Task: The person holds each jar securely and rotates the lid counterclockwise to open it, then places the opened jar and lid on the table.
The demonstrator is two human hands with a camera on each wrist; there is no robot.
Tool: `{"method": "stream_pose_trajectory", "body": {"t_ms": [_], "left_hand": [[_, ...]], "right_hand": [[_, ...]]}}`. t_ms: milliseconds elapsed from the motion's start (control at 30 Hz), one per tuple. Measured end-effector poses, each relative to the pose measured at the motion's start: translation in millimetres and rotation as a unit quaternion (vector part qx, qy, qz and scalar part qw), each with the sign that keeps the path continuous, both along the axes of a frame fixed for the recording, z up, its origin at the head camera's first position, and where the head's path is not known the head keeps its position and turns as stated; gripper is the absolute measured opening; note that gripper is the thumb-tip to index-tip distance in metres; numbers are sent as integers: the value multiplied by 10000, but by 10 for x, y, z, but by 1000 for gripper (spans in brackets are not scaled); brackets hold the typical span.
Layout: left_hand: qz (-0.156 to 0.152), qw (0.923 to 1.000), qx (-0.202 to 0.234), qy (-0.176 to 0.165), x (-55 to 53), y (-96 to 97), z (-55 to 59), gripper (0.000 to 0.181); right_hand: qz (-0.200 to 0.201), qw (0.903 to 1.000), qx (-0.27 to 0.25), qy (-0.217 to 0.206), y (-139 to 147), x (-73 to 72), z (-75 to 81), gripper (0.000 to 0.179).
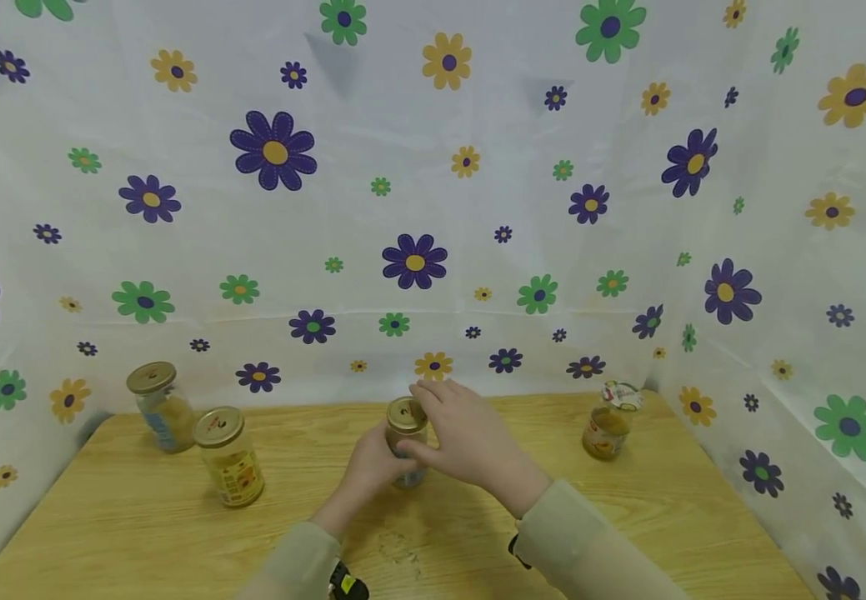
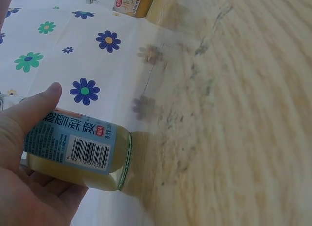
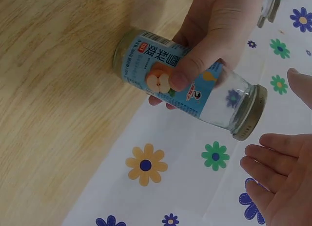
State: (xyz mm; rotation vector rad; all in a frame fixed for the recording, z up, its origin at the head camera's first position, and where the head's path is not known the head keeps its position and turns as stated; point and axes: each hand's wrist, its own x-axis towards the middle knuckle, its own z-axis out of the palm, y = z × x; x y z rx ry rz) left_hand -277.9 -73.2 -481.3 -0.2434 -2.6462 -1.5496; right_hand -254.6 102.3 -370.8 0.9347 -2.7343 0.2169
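Note:
A glass jar [image 3: 161,75] with a blue fruit label and a gold metal lid [image 1: 406,412] stands upright on the table near its back edge. It holds pale yellowish contents, with clear glass below the lid. My left hand [image 1: 376,462] grips the jar around its labelled body, thumb across the label in the right wrist view. Beside the lid is my right hand [image 1: 470,433], fingers spread and apart from the metal in the right wrist view. Its palm [image 3: 292,187] faces the lid and holds nothing.
Two gold-lidded jars stand at the left: one blue-labelled jar [image 1: 166,417] at the back, one yellow-labelled jar [image 1: 233,467] closer. A smaller orange jar [image 1: 605,433] with a white patterned lid is at the right. Flowered white cloth [image 1: 372,217] walls the wooden table [image 1: 140,533].

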Motion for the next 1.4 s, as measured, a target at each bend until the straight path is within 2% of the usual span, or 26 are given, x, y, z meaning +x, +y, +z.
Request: {"method": "stream_pose_trajectory", "body": {"t_ms": [200, 300, 500, 733, 933, 1167, 1400], "left_hand": [[-62, 9998, -119, 164, 43, 32, -8, 51], [-30, 9999, -109, 129, 84, 47, 9, 49], [-35, 9996, -137, 260, 160, 52, 52, 49], [-26, 9996, -154, 255, 211, 51, 99, 44], [-99, 9996, -164, 189, 299, 64, 190, 44], [-237, 9980, -333, 482, 360, 84, 220, 44], [-367, 9959, -366, 741, 432, 140, 242, 49]], "right_hand": [[-13, 9999, -47, -140, 3, -33, -93, 71], [21, 9998, -70, -184, 10, -36, -123, 70], [77, 9995, -210, -243, 30, 10, -136, 67], [150, 9990, -414, -93, 51, 82, -133, 66], [231, 9971, -718, 48, 73, 163, -108, 64], [166, 9942, -1034, 236, 103, 231, -114, 64], [61, 9883, -1513, 150, 142, 290, -124, 60]]}}
